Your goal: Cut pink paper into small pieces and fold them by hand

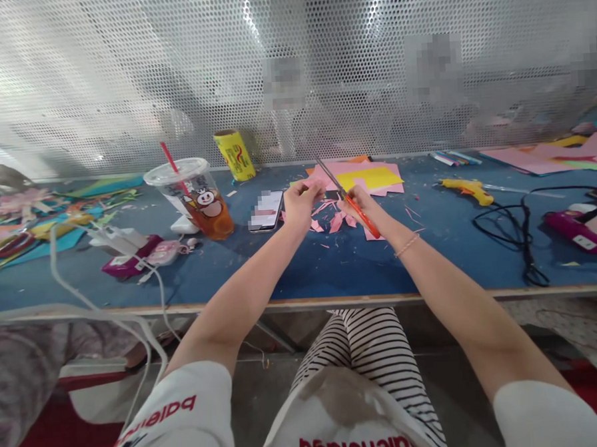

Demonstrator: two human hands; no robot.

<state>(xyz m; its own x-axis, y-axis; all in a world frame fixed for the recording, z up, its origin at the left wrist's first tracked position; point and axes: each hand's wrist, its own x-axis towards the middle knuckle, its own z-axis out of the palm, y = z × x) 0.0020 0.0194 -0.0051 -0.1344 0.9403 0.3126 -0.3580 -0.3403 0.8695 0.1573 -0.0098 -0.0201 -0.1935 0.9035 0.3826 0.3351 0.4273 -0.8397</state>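
My right hand (363, 203) grips scissors with orange handles (362, 217), their blades pointing up and to the left, away from me. Facing it, my left hand (300, 202) is pinched closed around a piece of pink paper (317, 182) beside the blades. How far the blades are parted I cannot make out. Under and between both hands lie pink paper scraps (336, 221) on the blue table. Behind them is a stack of pink sheets with a yellow sheet (369, 178) on top.
Left of my hands lie a phone (266, 210) and a plastic cup of iced drink (205, 205) with a red straw. A yellow can (235, 157) stands behind. To the right are a yellow glue gun (467, 190), black cable (522, 238) and purple power strip (584, 230). A perforated metal screen (350, 67) borders the back.
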